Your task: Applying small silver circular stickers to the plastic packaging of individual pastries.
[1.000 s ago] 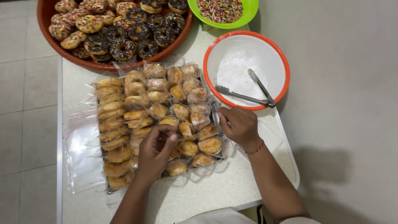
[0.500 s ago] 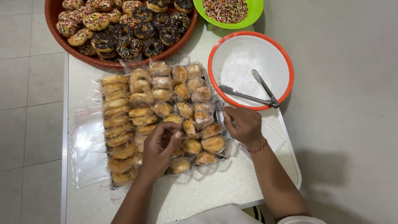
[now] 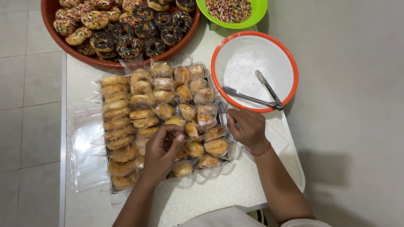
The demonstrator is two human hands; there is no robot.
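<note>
I'm midway through arranging bagged pastries (image 3: pixel 164 117) on the tray (image 3: pixel 230 145) on the tabletop (image 3: pixel 210 197). My left hand (image 3: pixel 162 153) pinches one pastry; my right hand (image 3: pixel 248 128) grips the tray's edge. Next, I judge, calls for seating that piece snugly.

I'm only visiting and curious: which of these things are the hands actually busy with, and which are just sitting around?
In hand:
- left hand on the bagged pastries
- right hand at the tray's edge

Lying about:
- red bowl of iced doughnuts
- green bowl of sprinkles
- orange-rimmed bowl with tongs
- empty clear bags
</note>
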